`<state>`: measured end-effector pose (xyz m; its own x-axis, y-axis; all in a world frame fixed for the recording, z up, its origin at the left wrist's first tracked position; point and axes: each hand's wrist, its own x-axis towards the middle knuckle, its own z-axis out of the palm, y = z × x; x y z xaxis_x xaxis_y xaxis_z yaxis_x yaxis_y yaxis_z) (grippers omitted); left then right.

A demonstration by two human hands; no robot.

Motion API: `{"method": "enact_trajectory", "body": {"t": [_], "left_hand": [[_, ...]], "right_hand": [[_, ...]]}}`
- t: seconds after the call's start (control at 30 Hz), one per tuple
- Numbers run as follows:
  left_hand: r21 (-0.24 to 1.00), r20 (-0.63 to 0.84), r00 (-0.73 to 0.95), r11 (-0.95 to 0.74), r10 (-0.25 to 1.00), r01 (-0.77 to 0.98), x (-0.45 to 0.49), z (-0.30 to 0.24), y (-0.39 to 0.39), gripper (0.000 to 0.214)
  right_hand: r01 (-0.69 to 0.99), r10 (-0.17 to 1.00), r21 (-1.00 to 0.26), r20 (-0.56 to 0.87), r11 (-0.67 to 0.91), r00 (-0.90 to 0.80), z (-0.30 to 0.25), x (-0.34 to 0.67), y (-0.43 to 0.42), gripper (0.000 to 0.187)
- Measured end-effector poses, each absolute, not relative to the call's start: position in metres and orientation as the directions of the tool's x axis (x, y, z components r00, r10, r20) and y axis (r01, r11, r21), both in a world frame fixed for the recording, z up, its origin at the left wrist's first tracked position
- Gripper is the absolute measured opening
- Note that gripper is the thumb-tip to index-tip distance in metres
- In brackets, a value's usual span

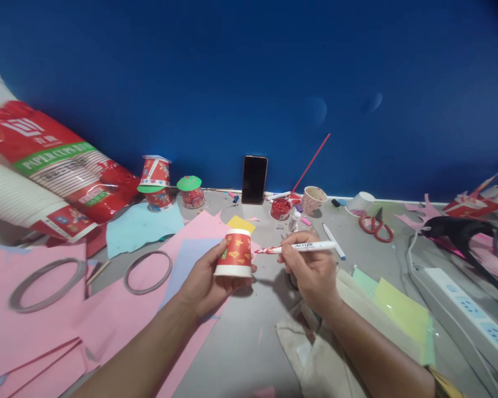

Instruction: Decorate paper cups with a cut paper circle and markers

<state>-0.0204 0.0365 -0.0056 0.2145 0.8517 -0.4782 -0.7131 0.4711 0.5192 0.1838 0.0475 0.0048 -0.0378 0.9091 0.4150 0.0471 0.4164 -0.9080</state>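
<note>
My left hand [207,282] is wrapped round a paper cup [237,255] held upside down over the table. The cup has a red band with yellow figures, one of them a star, and white edges at top and bottom. Between the fingers and thumb of my right hand [311,265] is a white acrylic marker [315,246] with a red tip. That tip points left at the cup, with a small gap between them. Behind the marker stands an open jar of red paint [281,208] with a long red stick leaning out of it.
A dark phone [254,179] leans against the blue wall. Decorated cups [155,182] and a bag of paper cups [62,160] are at left. Pink paper [120,326] and grey tape rings [148,272] lie nearby. Right are red-handled scissors [376,228] and a power strip [468,309].
</note>
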Motion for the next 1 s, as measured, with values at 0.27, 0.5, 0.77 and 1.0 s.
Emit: {"method": "enact_trajectory", "body": {"t": [0.27, 0.5, 0.77, 1.0], "left_hand": [[0.567, -0.432, 0.207, 0.443, 0.878, -0.695, -0.011, -0.009, 0.033, 0.035], [0.564, -0.439, 0.127, 0.383, 0.889, -0.732, -0.007, -0.007, 0.030, 0.027], [0.600, -0.446, 0.058, 0.346, 0.893, -0.721, -0.002, -0.002, 0.028, 0.027], [0.590, -0.454, 0.043, 0.336, 0.890, -0.734, -0.001, -0.003, 0.029, 0.027]], "right_hand": [[0.155, 0.826, -0.813, 0.541, 0.561, -0.155, 0.002, 0.184, 0.035, 0.009], [0.209, 0.696, -0.664, 0.683, 0.718, -0.222, 0.008, 0.181, 0.033, 0.009], [0.212, 0.637, -0.601, 0.727, 0.771, -0.255, 0.012, 0.181, 0.033, 0.013], [0.202, 0.623, -0.590, 0.728, 0.782, -0.286, 0.013, 0.181, 0.034, 0.014]]}}
